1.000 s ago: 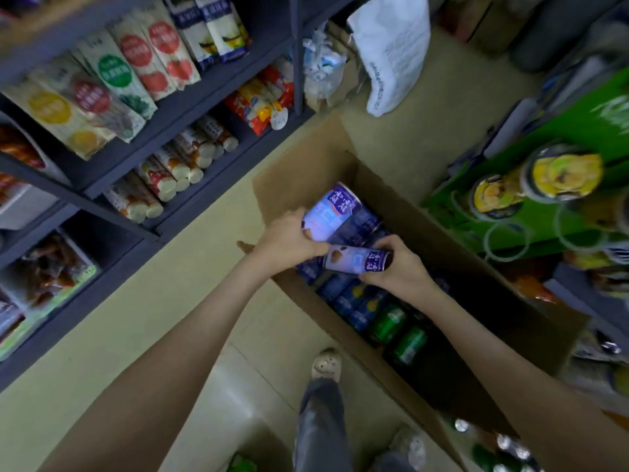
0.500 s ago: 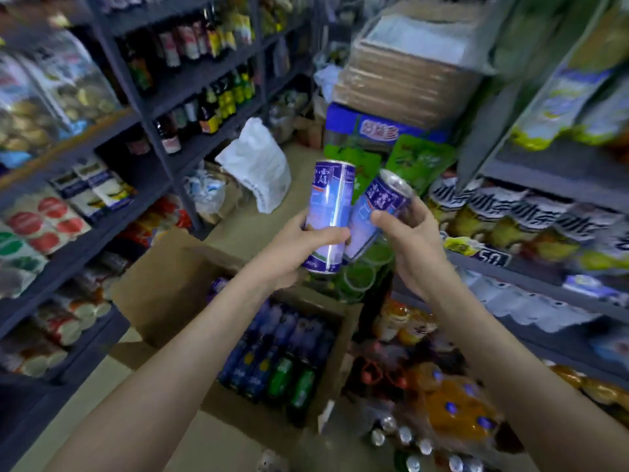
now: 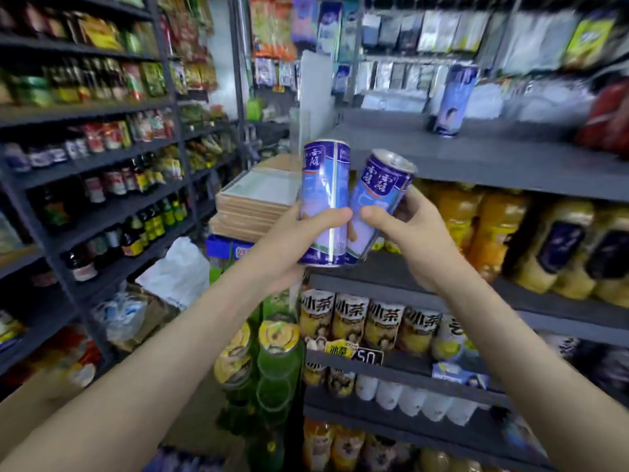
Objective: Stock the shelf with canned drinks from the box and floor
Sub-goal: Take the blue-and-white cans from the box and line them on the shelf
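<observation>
From the head camera, both cans you hold are blue and white, with white Chinese characters on a dark blue band near the top, too blurred to read with certainty. Two shelves below the grey shelf (image 3: 476, 161), a row of yellow bottles (image 3: 350, 321) bears "小茶", and the price tag (image 3: 367, 357) under them shows "50". Directly beneath the grey shelf stand orange bottles (image 3: 493, 233). A third can (image 3: 451, 100) of the same kind stands upright on the grey shelf, towards its back.

Your left hand (image 3: 292, 247) grips the upright can (image 3: 325, 185), fingers wrapped behind it and thumb across its front. Your right hand (image 3: 408, 233) grips the tilted can (image 3: 381, 195) the same way. The two cans touch at their lower halves, just in front of the grey shelf's front edge.
</observation>
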{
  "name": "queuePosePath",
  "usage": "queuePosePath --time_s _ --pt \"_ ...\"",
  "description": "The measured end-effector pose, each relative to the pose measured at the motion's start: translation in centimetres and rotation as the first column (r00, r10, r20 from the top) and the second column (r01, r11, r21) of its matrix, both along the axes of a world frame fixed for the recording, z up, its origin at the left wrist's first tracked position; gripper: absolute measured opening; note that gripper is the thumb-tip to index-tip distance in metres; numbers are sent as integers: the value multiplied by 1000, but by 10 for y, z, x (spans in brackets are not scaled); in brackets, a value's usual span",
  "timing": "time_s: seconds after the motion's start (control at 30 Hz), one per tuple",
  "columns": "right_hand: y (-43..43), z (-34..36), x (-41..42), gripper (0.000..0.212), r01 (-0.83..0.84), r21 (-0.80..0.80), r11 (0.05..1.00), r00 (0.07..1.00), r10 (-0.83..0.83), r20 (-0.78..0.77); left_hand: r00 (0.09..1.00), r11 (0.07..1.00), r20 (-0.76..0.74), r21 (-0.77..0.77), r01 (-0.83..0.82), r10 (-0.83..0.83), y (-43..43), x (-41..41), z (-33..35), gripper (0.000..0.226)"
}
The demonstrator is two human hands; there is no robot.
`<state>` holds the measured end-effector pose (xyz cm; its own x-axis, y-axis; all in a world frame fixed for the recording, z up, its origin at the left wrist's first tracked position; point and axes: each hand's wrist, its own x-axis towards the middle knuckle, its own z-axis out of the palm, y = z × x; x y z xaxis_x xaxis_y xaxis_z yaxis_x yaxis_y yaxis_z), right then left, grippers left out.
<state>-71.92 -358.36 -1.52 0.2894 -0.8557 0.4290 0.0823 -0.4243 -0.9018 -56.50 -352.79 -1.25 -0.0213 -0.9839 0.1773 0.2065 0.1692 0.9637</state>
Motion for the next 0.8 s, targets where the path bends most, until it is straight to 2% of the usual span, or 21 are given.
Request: queuePosePath --time_s 0.13,0.3,0.43,0.53,0.67,0.8 --pt "-34 43 -31 51 68 -64 996 995 -64 70 991 990 125 -124 67 -51 -43 -19 40 12" --pt "-91 89 -53 11 190 -33 981 973 -184 138 990 980 143 -199 31 -2 -109 -35 81 45" --pt "-143 112 -66 9 251 33 967 950 -253 184 973 976 228 -216 31 20 -159 -40 102 46" --pt "-177 125 -76 13 300 8 954 949 -300 99 964 979 264 -204 23 32 -189 -44 114 52" --pt "-216 129 -85 35 402 -17 916 912 -402 -82 927 987 373 -157 19 42 -218 -55 126 55" --pt "-245 127 -96 36 391 -33 920 895 -388 -218 898 994 436 -110 -6 54 -242 -65 128 51"
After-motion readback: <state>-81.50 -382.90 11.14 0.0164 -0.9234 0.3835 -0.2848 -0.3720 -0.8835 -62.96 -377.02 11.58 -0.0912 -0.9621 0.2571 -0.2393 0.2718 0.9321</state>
